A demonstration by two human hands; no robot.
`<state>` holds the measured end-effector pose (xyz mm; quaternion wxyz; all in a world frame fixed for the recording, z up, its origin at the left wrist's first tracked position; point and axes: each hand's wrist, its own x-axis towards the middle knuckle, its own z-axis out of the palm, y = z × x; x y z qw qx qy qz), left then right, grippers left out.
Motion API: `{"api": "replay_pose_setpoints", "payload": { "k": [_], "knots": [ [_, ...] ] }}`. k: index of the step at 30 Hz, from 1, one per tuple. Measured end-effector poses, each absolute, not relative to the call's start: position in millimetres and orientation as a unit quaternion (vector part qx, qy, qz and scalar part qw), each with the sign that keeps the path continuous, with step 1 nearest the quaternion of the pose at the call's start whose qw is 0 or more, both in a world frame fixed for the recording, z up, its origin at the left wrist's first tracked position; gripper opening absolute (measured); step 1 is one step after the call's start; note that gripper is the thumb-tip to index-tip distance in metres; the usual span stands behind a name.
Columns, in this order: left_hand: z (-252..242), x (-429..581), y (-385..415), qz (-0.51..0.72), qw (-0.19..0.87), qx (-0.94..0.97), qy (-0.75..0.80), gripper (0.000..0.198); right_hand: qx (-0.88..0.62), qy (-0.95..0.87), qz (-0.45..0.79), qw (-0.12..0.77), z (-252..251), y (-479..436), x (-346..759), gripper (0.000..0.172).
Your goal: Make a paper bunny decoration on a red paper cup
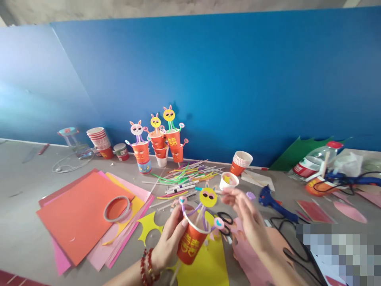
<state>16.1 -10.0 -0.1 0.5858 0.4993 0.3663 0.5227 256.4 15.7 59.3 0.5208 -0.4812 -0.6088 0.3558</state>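
Note:
My left hand (171, 236) is wrapped round a red paper cup (192, 243) with gold characters. A rabbit figure with a yellow round head (208, 197) rises from the cup on purple strips, with small pink discs at its arm ends. A thin stick (175, 274) comes out under the cup. Just right of the yellow head, my right hand (242, 208) has its thumb and fingertips drawn together; what they pinch, if anything, is unclear. Behind the head lies a thin pen-like thing with a blue end (199, 189), its other end near those fingertips.
Finished rabbit cups (141, 153) stand by the blue wall. Coloured strips (190, 174), markers (181, 186), paper sheets (80, 214) with a tape roll (117, 209), scissors (225, 222), a white cup (229, 180), a blue glue gun (276, 204) and a plastic bottle (315, 161) surround my hands.

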Motion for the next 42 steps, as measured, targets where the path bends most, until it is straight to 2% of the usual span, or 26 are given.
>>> {"api": "replay_pose_setpoints", "payload": {
  "k": [4,7,10,12,17,21,29,35,42],
  "knots": [
    [-6,17,-7,0.565,0.564,0.473,0.372,0.050,-0.437,-0.600,0.506,0.439,25,-6,248,0.061],
    [-4,18,-7,0.565,0.553,0.485,0.375,0.048,-0.417,-0.618,0.535,0.397,19,-17,232,0.084],
    [-3,21,-9,0.551,0.552,0.508,0.365,0.045,-0.377,-0.641,0.550,0.379,27,-25,217,0.089],
    [-2,23,-11,0.536,0.568,0.525,0.338,0.044,-0.362,-0.643,0.555,0.384,34,-28,211,0.086],
    [10,27,-9,0.516,0.615,0.524,0.282,0.041,-0.419,-0.637,0.525,0.379,31,-30,214,0.059],
    [21,19,-3,0.557,0.577,0.512,0.306,0.029,-0.444,-0.675,0.463,0.365,15,-28,224,0.049],
    [29,14,3,0.587,0.540,0.490,0.352,0.020,-0.479,-0.693,0.435,0.317,18,-27,228,0.048],
    [34,16,2,0.587,0.521,0.501,0.364,0.021,-0.474,-0.677,0.458,0.328,25,-30,224,0.049],
    [23,15,3,0.591,0.556,0.475,0.341,0.014,-0.456,-0.656,0.498,0.337,32,-33,222,0.053]
  ]
}}
